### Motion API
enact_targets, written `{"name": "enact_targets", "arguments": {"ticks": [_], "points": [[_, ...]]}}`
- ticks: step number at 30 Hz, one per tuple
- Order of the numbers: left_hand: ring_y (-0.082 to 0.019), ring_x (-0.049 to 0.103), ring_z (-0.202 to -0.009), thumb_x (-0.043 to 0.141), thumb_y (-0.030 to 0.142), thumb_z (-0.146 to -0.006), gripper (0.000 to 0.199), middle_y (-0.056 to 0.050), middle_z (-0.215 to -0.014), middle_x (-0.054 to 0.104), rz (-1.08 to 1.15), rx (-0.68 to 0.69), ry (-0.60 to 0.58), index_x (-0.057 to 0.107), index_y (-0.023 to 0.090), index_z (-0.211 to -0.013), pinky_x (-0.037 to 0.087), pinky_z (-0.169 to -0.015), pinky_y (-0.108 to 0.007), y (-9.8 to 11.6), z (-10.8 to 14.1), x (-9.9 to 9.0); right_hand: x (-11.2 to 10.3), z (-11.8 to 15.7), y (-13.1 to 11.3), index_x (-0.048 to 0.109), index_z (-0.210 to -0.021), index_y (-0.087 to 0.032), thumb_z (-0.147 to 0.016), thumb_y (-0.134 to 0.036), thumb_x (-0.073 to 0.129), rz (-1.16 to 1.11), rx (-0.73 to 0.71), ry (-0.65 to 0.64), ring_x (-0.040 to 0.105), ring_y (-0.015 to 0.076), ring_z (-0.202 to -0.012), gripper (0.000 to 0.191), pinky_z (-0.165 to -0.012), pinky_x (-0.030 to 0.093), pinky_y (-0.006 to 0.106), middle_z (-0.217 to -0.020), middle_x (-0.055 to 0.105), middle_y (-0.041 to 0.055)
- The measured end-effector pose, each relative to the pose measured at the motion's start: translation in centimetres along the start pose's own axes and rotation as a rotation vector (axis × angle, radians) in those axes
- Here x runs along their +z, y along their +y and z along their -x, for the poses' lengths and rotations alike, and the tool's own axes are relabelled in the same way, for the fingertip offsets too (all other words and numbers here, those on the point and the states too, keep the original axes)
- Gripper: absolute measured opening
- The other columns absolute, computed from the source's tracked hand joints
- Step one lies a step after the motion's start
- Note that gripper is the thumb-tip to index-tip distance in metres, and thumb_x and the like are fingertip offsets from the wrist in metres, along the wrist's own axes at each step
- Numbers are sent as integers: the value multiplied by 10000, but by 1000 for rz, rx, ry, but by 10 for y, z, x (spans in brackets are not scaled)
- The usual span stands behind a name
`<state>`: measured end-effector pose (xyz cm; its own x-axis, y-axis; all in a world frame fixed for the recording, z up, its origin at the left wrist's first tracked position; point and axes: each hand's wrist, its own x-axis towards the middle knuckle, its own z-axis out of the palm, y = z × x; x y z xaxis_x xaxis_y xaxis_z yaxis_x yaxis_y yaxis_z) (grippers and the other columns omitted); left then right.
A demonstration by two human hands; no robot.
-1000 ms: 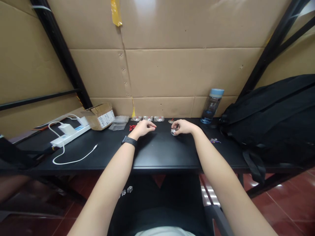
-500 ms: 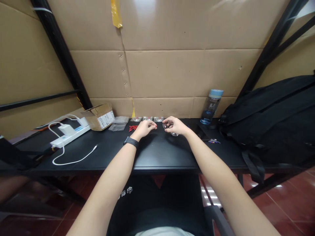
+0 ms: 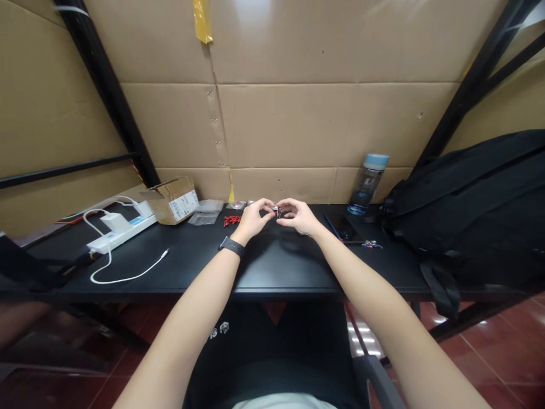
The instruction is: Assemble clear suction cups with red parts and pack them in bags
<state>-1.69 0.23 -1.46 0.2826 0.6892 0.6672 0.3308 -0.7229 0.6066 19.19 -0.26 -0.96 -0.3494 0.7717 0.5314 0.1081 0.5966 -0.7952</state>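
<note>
My left hand [image 3: 256, 220] and my right hand [image 3: 297, 217] meet above the black table [image 3: 272, 272]. In my right hand's pinch is a small clear round piece [image 3: 279, 212]. My left fingers are closed at its left side, where a bit of red shows; what they hold is mostly hidden. Several small red pieces [image 3: 232, 220] lie in a heap left of my left hand. Flat clear packs [image 3: 236, 205] sit behind, partly covered by my hands. Another clear round piece [image 3: 301, 232] lies under my right hand.
A cardboard box [image 3: 181, 201], plastic bags [image 3: 205, 213], a power strip [image 3: 123, 233] and a white cable [image 3: 128, 281] are on the left. To the right are a water bottle [image 3: 367, 184], a dark phone [image 3: 347, 227], a small colourful bundle [image 3: 372, 244] and a black backpack [image 3: 477, 210].
My left hand has moved right with its small red item, up to the clear piece in my right hand. My right hand has shifted slightly left, and the hands now meet.
</note>
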Motion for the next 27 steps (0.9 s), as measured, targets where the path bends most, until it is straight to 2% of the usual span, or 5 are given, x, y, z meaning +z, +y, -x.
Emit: {"name": "enact_targets", "arguments": {"ticks": [7, 12, 19, 23, 27], "points": [[-194, 731, -942, 732, 194, -815, 228, -30, -981, 770, 3, -5, -12, 663, 221, -1031, 529, -945, -335, 1, 1, 0, 3, 1, -1, 666, -1112, -214, -633, -276, 893, -1, 5, 4, 716, 244, -1046, 534, -880, 565, 363, -1116, 739, 84], [-208, 732, -895, 686, 205, -854, 86, -54, -952, 786, -106, -21, -66, 734, 189, -924, 541, -905, -334, 6, -1, -1, 5, 1, -3, 666, -1095, -213, -635, -297, 901, -36, 16, 19, 720, 244, -1041, 523, -908, 576, 383, -1111, 735, 86], [-222, 715, -916, 631, 241, -913, 140, -60, -991, 789, -214, -13, -96, 760, 190, -934, 526, -899, -336, 9, -2, 0, 5, 1, -2, 661, -1071, -209, -631, -327, 909, -31, 23, 49, 724, 243, -1023, 519, -908, 584, 380, -1108, 731, 88], [-225, 674, -972, 630, 235, -912, 124, -59, -1007, 751, -280, 5, -78, 750, 208, -925, 497, -939, -351, 7, -1, 0, 6, 1, 1, 659, -1069, -208, -629, -320, 914, -47, 12, 51, 730, 241, -1015, 521, -904, 586, 372, -1104, 734, 88], [-248, 598, -1092, 663, 243, -891, 84, -77, -1107, 653, -365, -17, -25, 740, 216, -911, 451, -992, -404, 6, 2, 1, 9, 1, 6, 659, -1046, -202, -629, -322, 918, -72, 15, 41, 734, 245, -1021, 505, -916, 589, 384, -1107, 739, 92]]}}
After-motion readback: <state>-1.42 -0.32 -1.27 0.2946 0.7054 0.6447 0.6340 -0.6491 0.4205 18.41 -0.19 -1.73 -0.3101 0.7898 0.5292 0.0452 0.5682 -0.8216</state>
